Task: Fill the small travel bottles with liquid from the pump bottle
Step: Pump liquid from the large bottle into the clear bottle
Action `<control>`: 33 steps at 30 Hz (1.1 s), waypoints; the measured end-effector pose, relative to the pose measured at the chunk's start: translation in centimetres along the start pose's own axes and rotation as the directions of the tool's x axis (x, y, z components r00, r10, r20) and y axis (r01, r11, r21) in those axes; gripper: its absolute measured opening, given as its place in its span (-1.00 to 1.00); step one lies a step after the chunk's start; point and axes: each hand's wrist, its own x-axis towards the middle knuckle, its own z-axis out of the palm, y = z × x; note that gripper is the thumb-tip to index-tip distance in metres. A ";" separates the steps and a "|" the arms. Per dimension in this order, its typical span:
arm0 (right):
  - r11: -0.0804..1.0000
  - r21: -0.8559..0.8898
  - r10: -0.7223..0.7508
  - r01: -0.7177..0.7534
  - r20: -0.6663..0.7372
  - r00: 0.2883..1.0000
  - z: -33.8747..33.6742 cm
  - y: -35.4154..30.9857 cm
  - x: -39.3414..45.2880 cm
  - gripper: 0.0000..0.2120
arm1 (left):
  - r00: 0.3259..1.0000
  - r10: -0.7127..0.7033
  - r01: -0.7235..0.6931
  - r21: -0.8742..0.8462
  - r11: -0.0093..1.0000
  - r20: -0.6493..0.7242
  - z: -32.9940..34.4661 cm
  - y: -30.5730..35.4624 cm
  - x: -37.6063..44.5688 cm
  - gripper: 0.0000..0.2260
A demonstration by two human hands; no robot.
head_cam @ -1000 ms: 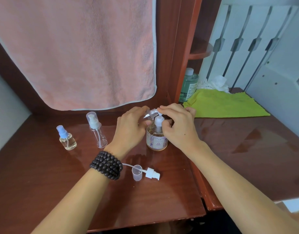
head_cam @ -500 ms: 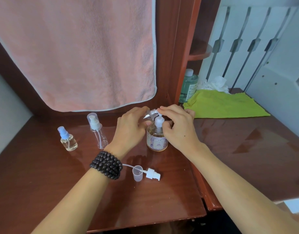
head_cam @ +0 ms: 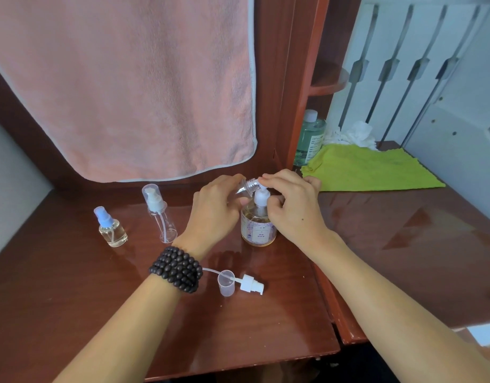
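Observation:
A round pump bottle (head_cam: 258,229) of amber liquid with a white pump head stands on the wooden table (head_cam: 72,313). My left hand (head_cam: 216,208) grips a small clear travel bottle (head_cam: 249,186), tilted so that its threaded neck points at the pump spout. My right hand (head_cam: 290,205) lies over the pump head, index finger on top. A removed spray head (head_cam: 250,284) with its tube and a clear cap (head_cam: 226,283) lie in front. At the left stand a capped clear spray bottle (head_cam: 158,212) and a squat blue-topped bottle (head_cam: 111,228).
A pink towel (head_cam: 133,87) hangs behind the table. To the right, a lower desk holds a green cloth (head_cam: 368,170), a green liquid bottle (head_cam: 310,138) and crumpled white tissue (head_cam: 351,135). A wooden post (head_cam: 301,84) separates the two surfaces.
Both hands stay at the pump head with the small bottle tilted at the spout; nothing has visibly moved.

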 end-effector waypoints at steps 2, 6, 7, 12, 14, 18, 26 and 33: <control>1.000 0.016 -0.009 0.009 -0.013 1.000 -0.2 -0.1 0.1 -0.54 | 1.000 0.009 -0.009 0.001 1.000 -0.006 -0.2 0.1 0.1 -0.68; 1.000 0.028 -0.013 0.014 -0.015 1.000 -0.1 -0.1 0.2 -0.52 | 1.000 0.016 -0.017 -0.009 1.000 -0.009 -0.4 0.2 0.1 -0.72; 1.000 0.027 -0.014 0.014 -0.014 1.000 -0.1 -0.2 0.2 -0.52 | 1.000 0.018 -0.018 -0.007 1.000 -0.011 -0.4 0.1 0.1 -0.72; 1.000 0.001 0.014 -0.014 -0.003 1.000 0.0 0.3 0.2 -0.54 | 1.000 0.027 -0.027 0.004 1.000 -0.001 0.1 -0.2 0.2 -0.72; 1.000 -0.005 0.014 -0.014 0.009 1.000 0.2 0.3 0.0 -0.54 | 1.000 0.021 -0.021 0.006 1.000 0.006 0.3 -0.3 0.0 -0.72; 1.000 0.006 0.003 -0.003 0.007 1.000 0.1 0.1 0.0 -0.54 | 1.000 0.013 -0.013 -0.003 1.000 0.001 0.0 -0.2 -0.2 -0.71; 1.000 0.022 -0.007 0.007 -0.007 1.000 0.0 -0.4 0.2 -0.54 | 0.999 0.012 -0.013 -0.024 1.000 -0.031 -0.2 0.1 -0.1 -0.70; 1.000 -0.019 0.010 -0.010 0.003 1.000 0.2 0.1 -0.1 -0.54 | 1.000 0.002 -0.002 -0.013 1.000 0.001 0.3 -0.3 -0.2 -0.70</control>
